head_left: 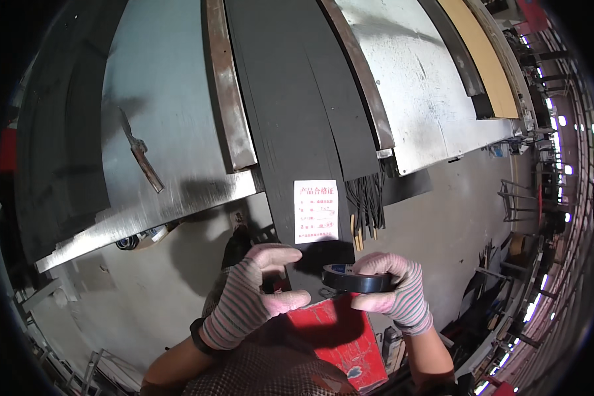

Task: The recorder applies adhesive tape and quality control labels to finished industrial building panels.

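Observation:
My right hand (404, 294), in a striped glove with pink fingertips, grips a roll of black tape (355, 284) between thumb and fingers. My left hand (241, 300), gloved alike, is to the left of the roll, with thumb and fingers apart and nothing visible between them. Just beyond both hands, a white printed paper label (317, 212) lies on the overhanging end of a long dark grey sheet (280, 86). The roll is close to that end, but whether it touches the sheet cannot be made out.
Two rusty metal bars (230, 99) flank the sheet on the metal table (168, 72). A knife with a wooden handle (142, 158) lies at left. Thin black strips (366, 198) hang beside the sheet's end. Below my hands is a scuffed red surface (340, 333).

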Available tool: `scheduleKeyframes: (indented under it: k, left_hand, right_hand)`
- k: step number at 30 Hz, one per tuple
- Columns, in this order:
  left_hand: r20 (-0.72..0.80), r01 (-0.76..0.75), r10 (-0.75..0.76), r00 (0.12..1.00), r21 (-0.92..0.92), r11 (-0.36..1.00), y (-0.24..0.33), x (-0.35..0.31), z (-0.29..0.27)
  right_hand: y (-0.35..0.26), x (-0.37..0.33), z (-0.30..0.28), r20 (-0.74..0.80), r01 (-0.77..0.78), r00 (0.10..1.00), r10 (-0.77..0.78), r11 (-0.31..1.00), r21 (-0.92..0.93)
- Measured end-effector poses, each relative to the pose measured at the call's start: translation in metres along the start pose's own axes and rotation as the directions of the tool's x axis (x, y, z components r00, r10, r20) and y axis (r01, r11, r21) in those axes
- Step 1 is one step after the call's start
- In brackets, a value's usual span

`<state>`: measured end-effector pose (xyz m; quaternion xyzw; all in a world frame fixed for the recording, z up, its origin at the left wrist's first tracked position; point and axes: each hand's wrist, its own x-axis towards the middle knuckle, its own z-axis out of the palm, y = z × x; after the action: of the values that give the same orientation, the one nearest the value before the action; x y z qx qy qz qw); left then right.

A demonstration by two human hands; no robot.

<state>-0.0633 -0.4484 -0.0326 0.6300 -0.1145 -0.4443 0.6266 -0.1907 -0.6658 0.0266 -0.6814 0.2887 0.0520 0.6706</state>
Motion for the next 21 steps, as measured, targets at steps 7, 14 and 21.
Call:
scheduleKeyframes:
  k: [7,14,21]
  left_hand:
    - [0.120,0.199,-0.173,0.978,-0.261,0.945,0.009,0.000,0.010]
    - [0.040,-0.283,0.281,0.959,0.057,0.957,0.009,-0.010,-0.006]
    - [0.002,-0.125,0.125,0.992,0.113,0.986,-0.106,0.019,-0.072]
  right_hand:
    - [0.015,0.014,-0.008,0.044,0.253,0.966,-0.254,0.967,0.011]
    - [-0.043,0.032,0.014,0.442,0.550,0.825,-0.352,0.684,-0.480]
    - [0.060,0.085,-0.081,0.006,0.150,0.974,-0.227,0.627,-0.764]
